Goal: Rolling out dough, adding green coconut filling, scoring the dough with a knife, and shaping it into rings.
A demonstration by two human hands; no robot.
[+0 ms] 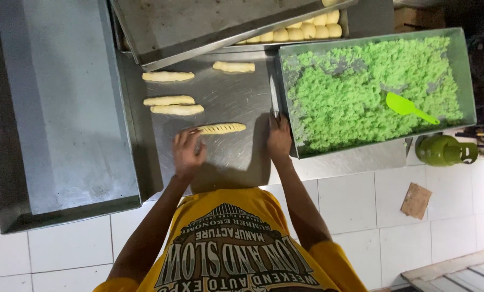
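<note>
Far left: a big empty steel tray [63, 108] sits on the floor tiles, rim up. Next to it, the steel work table [225, 92], with four plain dough sticks on it: one at the top left [168, 77], two lying side by side just below [169, 100] [177, 110], one further right near the top [234, 67]. A fifth, the scored dough stick [222, 128], lies crosswise in front of the person, with slash marks along its top. Left hand [188, 151] is flat on the table, fingers spread and loose, fingertips just at the left end of the scored stick; touching or a hair short, cannot tell. Nothing clamped in it. Above, a tilted steel tray [198, 27] overlaps another tray of pale dough balls [312, 30] packed in rows. Right hand [279, 138] rests at the near left corner of the filling tray [466, 70], fingers together against the wall, and a thin knife-like blade [274, 97] stands just above the fingertips along that wall; whether the hand grips it, cannot tell. Tray is full of green crumbly filling [350, 92], with a green plastic scraper [407, 106] lying on top at right. Beyond it, on the floor, a green gas cylinder [442, 150] and a scrap of brown card [415, 200].
</note>
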